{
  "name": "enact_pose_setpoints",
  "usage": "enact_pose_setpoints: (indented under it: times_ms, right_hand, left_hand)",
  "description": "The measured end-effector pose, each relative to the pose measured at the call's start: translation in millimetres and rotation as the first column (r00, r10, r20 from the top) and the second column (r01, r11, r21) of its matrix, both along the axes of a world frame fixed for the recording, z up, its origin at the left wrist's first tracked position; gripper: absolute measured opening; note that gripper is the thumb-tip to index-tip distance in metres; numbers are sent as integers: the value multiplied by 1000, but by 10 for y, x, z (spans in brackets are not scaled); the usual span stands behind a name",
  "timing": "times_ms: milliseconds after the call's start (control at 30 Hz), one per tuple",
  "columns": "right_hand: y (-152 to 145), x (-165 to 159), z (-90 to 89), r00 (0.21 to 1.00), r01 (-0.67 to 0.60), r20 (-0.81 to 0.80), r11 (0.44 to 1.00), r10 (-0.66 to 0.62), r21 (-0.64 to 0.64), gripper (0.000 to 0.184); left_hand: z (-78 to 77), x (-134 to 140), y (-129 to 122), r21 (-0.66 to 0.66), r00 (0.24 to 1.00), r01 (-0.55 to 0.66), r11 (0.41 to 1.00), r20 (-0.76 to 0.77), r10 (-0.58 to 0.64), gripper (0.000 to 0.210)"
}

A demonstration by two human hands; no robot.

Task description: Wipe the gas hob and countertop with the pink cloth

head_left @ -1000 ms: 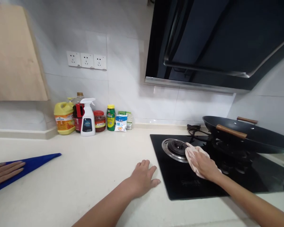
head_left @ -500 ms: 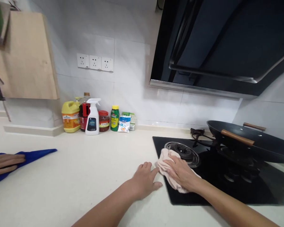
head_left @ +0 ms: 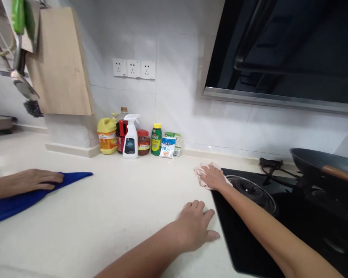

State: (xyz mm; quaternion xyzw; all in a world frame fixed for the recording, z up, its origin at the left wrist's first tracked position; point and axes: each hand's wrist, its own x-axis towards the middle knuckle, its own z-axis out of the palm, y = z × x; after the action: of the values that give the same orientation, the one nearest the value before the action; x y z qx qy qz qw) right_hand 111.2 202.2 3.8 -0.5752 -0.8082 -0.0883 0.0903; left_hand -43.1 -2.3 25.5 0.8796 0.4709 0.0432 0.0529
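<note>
My right hand (head_left: 213, 177) presses down on a pale pink cloth (head_left: 201, 175), its fingers bent over the fabric. The cloth lies at the back left corner of the black glass cooktop (head_left: 229, 227), partly on the white counter (head_left: 127, 204). Resting on the counter just left of the cooktop's edge, my left hand (head_left: 195, 227) has its fingers apart and nothing in it. To the right of my right hand is a round burner (head_left: 251, 191).
At the left, another person's hand (head_left: 31, 181) lies on a blue cloth (head_left: 20, 204). Along the wall stand a white spray bottle (head_left: 130, 141), a yellow jug (head_left: 107, 139), a red-lidded jar (head_left: 143, 143) and a green bottle (head_left: 156, 141). A wok (head_left: 313, 160) sits on the cooktop under the range hood (head_left: 287, 50).
My right hand has slid the pink cloth back from beside the burner to the cooktop's far left corner. The other person's hand and blue cloth show further in. The view has turned left.
</note>
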Motion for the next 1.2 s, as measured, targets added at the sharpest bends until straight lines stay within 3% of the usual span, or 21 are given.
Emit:
enact_pose_setpoints:
  times_ms: [167, 333, 467, 633, 733, 833, 967, 1200]
  right_hand:
    - [117, -177, -4, 1000, -22, 11, 1000, 22, 8, 48]
    - [-180, -176, 1, 988, -150, 43, 988, 151, -26, 50]
    - [-693, -106, -18, 963, -266, 40, 963, 268, -40, 52]
    - [-1620, 89, -41, 885, -454, -99, 891, 454, 21, 51]
    - [-2131, 266, -42, 879, -474, -99, 879, 467, -60, 58]
    - [-2410, 409, -10, 856, -517, -94, 840, 508, -164, 57]
    - [-2347, 443, 46, 859, -512, -115, 845, 500, -152, 57]
    - [-1684, 231, 12, 893, -450, -65, 888, 446, -96, 57]
  left_hand:
    - [30, -68, 17, -3, 997, 6, 1000, 83, -6, 54]
    - [66, -119, 14, -69, 983, -17, 997, 181, 30, 55]
    - [102, -174, 41, -48, 952, -61, 997, 298, 72, 52]
    - [213, -249, 33, 6, 904, -166, 986, 401, 150, 47]
    - [256, -273, 11, 21, 886, -207, 978, 428, 179, 50]
    - [243, -282, 11, 5, 876, -215, 977, 443, 191, 50]
    - [175, -291, 47, -136, 860, -185, 973, 457, 227, 54]
    - [230, -460, 19, -187, 927, -129, 974, 325, 185, 48]
